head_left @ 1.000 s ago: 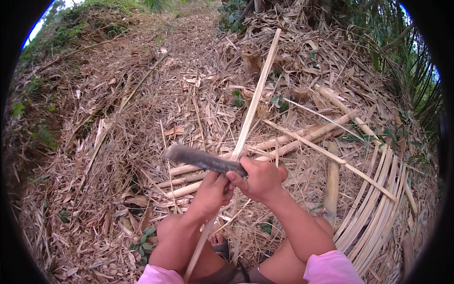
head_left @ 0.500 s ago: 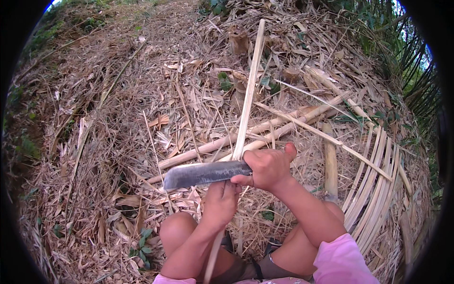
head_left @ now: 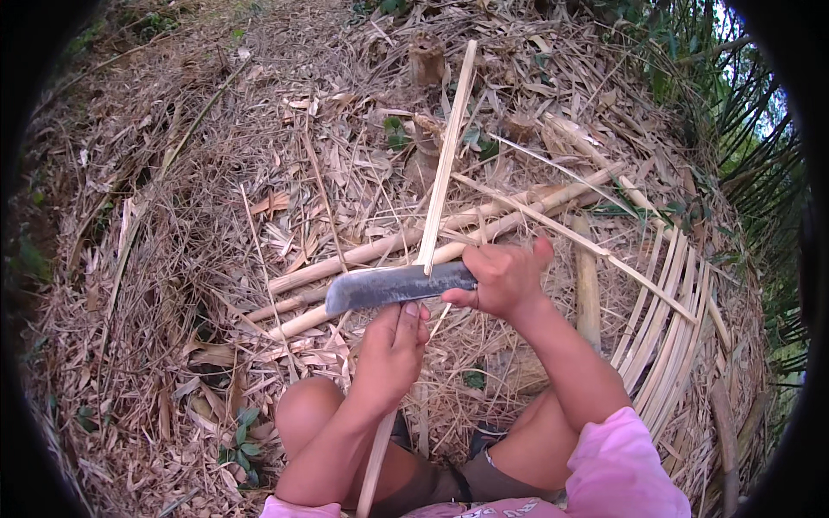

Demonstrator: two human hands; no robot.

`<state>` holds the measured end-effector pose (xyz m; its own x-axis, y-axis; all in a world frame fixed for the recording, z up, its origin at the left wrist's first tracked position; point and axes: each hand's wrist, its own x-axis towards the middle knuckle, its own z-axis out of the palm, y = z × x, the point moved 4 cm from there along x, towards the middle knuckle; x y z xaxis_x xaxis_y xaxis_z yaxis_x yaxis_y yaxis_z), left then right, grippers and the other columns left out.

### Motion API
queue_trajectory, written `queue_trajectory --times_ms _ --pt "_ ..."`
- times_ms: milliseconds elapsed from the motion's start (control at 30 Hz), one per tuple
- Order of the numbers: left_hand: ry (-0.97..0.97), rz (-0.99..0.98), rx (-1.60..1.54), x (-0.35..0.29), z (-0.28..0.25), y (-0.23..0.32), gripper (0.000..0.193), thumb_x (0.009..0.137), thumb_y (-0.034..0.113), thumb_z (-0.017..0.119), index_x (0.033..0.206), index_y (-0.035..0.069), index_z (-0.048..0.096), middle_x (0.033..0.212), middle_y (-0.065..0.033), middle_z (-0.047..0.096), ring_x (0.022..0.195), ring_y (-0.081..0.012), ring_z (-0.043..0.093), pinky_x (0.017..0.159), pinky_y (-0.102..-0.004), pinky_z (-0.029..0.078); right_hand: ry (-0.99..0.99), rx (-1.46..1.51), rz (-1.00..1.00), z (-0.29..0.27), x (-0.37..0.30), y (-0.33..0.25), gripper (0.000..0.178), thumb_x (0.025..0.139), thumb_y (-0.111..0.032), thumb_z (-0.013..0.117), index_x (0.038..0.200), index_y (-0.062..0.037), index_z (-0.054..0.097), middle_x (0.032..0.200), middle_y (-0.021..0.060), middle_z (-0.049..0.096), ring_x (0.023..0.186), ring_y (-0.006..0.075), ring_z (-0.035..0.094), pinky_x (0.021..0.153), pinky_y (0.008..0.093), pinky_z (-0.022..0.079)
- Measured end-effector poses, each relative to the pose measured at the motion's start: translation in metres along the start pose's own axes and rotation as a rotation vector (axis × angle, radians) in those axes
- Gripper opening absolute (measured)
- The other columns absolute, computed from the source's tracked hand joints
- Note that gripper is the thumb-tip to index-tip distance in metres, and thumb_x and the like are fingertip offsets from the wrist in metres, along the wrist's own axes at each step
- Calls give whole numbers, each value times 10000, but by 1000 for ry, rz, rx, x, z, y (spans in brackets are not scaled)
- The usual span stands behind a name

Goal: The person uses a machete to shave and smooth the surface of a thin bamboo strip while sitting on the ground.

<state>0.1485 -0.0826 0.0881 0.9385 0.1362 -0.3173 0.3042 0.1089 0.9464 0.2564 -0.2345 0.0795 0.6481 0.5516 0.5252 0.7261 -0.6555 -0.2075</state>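
My right hand [head_left: 509, 281] is wrapped round the handle of a broad, dark-bladed machete [head_left: 389, 287]. Its blade points left and lies crosswise over a long pale bamboo strip [head_left: 447, 164]. Below the blade, my left hand [head_left: 393, 350] is closed on the same strip, its fingertips just under the machete's lower edge. The strip's near part [head_left: 374, 466] runs back past my left wrist between my bent legs. Its far end slants up and away over the ground. The handle is hidden inside my right hand.
Several split bamboo strips [head_left: 669, 319] lie side by side at the right. Round bamboo poles [head_left: 371, 250] lie across the ground beyond my hands, and a shorter pole [head_left: 587, 293] sits right of them. Cut stumps [head_left: 426, 60] stand farther off among dry leaves. Green bamboo stems rise at the right edge.
The machete blade and both hands have shifted slightly away from me in the view, and the blade has moved a little to the right. Both hands keep their hold.
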Motion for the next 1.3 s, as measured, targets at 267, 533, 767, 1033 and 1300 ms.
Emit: queue_trajectory --times_ms 267,533,767,1033,1300 --pt "29 117 77 6 3 -7 230 1056 242 412 954 55 501 659 24 422 430 -43 325 386 -217 262 -13 78 -13 -12 9 -41 691 833 -760 482 675 -91 559 556 103 585 489 283 630 456 402 498" --pt "-61 -92 -102 -12 14 3 242 1059 266 409 982 59 508 679 36 415 448 -34 297 395 -209 243 148 -163 -185 -13 14 6 732 793 -804 444 659 -91 539 559 72 557 469 238 592 510 383 478" --pt "-142 -186 -114 -16 7 -2 234 1060 276 405 993 70 496 688 34 412 441 -26 253 378 -209 209 -95 -135 235 -5 11 67 721 896 -748 362 747 -80 590 625 121 630 577 302 658 511 437 517" --pt "-125 -268 -182 -17 0 7 219 1060 231 395 981 63 511 691 9 442 440 -45 315 379 -226 258 -182 54 324 -4 18 48 658 966 -632 363 795 -28 561 654 208 628 659 416 659 605 527 521" --pt "-155 -259 -234 -7 0 7 226 1061 245 392 992 61 504 687 18 426 438 -42 305 380 -220 244 -149 254 88 -2 16 16 614 960 -597 431 761 -41 598 613 160 616 591 342 648 574 462 519"
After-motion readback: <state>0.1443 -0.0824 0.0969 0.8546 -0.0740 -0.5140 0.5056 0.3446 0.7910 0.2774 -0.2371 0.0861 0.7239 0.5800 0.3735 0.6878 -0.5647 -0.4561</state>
